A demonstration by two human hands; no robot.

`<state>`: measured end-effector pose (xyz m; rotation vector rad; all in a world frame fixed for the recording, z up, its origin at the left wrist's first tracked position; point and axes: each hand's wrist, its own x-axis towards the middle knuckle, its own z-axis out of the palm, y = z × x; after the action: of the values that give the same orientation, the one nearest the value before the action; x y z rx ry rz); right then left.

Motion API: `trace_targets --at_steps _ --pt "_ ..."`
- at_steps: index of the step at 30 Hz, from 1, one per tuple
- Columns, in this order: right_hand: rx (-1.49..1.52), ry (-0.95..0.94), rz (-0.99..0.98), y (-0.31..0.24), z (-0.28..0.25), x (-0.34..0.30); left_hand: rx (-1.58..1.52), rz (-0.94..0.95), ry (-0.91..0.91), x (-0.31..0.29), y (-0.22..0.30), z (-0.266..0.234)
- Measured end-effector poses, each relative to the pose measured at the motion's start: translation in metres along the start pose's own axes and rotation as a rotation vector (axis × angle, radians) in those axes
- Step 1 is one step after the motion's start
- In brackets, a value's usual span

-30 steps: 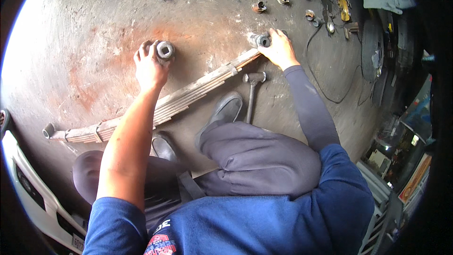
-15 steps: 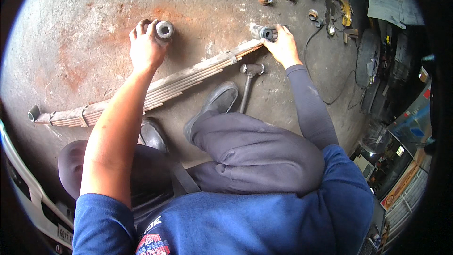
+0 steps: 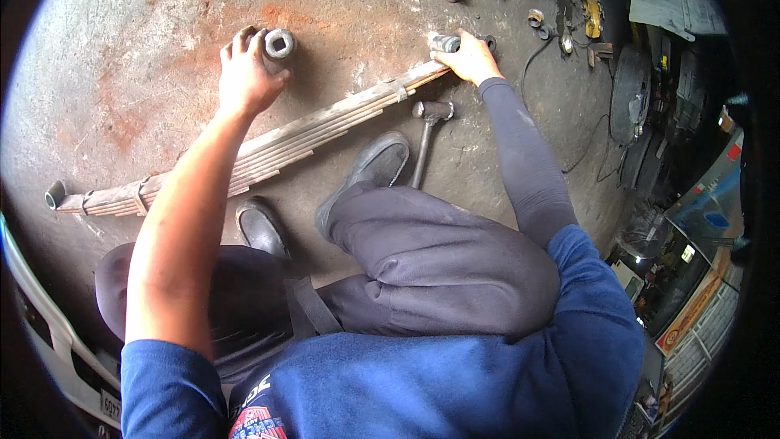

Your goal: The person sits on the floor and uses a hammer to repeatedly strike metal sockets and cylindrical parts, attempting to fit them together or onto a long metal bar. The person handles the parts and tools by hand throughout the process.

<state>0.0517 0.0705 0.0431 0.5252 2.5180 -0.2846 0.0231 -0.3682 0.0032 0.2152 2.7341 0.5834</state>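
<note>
My left hand [image 3: 248, 81] is closed around a thick grey impact socket [image 3: 279, 44], whose square drive hole faces up toward me. The socket is close above the concrete floor; I cannot tell whether it touches. At the far right end of a leaf spring [image 3: 333, 120], my right hand [image 3: 470, 59] grips a second grey metal cylinder [image 3: 444, 43], which looks like another socket and shows side-on. The spring's eye [image 3: 489, 43] shows just beyond that hand. The spring lies slantwise on the floor, its other eye [image 3: 54, 194] at the left.
A sledgehammer [image 3: 433, 111] lies between the spring and my shoe [image 3: 382, 158]. Several loose metal sockets and a yellow part [image 3: 591, 12] sit at the far right. Beyond a black cable [image 3: 532, 57] stand tyres [image 3: 630, 97]. A white vehicle's edge [image 3: 61, 333] is at the lower left.
My right hand has shifted slightly left and turned, so its cylinder's open end no longer faces me and the spring's eye is uncovered. My left hand keeps its hold on the socket.
</note>
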Motion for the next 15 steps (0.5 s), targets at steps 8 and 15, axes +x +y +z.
trace_targets --at_steps 8,15 --pt "0.126 0.106 -0.021 0.011 0.019 -0.01 -0.135 0.124 -0.369 -0.049 -0.016 -0.029" --pt "0.149 0.156 0.003 0.01 0.023 -0.015 -0.048 0.289 -0.539 -0.088 -0.01 -0.014"
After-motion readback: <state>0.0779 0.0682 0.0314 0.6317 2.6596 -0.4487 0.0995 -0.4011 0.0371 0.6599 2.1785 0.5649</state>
